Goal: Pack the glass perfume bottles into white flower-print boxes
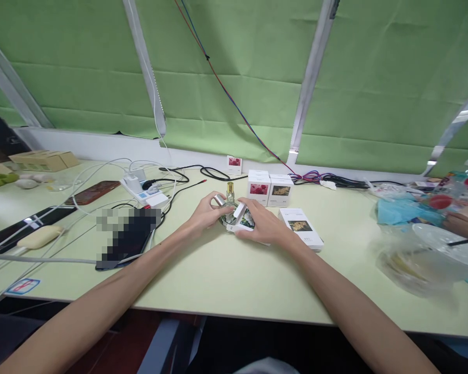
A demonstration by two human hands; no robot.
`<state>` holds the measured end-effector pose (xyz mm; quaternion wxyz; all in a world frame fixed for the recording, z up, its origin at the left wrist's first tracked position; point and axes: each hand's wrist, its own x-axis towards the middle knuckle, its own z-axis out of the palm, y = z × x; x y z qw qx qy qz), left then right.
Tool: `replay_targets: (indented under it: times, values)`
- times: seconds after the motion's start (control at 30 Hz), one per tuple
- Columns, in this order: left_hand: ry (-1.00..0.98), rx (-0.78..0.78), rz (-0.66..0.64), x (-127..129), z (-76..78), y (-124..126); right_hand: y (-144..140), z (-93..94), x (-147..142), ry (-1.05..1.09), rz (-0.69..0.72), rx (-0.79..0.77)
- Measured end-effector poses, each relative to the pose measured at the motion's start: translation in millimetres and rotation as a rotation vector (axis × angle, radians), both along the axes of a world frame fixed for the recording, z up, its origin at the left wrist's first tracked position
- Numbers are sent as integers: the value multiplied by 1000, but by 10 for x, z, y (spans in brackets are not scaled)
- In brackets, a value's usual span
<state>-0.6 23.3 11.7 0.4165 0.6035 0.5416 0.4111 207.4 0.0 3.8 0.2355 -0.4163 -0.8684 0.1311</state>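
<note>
My left hand [206,214] is closed around a small clear glass bottle [223,220] with a silver cap [219,199]; the fingers cover part of it. My right hand [263,223] grips a small white box [245,220] printed with white flowers, its end flap standing open towards the bottle. Bottle and box are close together, but I cannot tell whether they touch. Just behind them a gold-topped perfume bottle [230,191] stands upright. Two white boxes, one with a pink flower picture [258,189] and one with yellow flowers [281,191], stand behind my right hand.
Another white box [302,228] lies flat to the right of my right hand. On the left are a power strip [144,192], tangled cables and phones [89,192]. At the right lie a plastic-wrapped bowl [417,259], a blue bag [398,210] and another person's hand [466,223].
</note>
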Motion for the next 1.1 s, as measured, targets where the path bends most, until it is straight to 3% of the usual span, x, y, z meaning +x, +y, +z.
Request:
replay_targets:
  times: [0.4,1.1]
  values:
    - [-123,-89,44,49,-8,-38,30,-58,-17,45,8,86]
    - [-185,-98,-17,116,-52,-82,-9,-67,13,54,18,120]
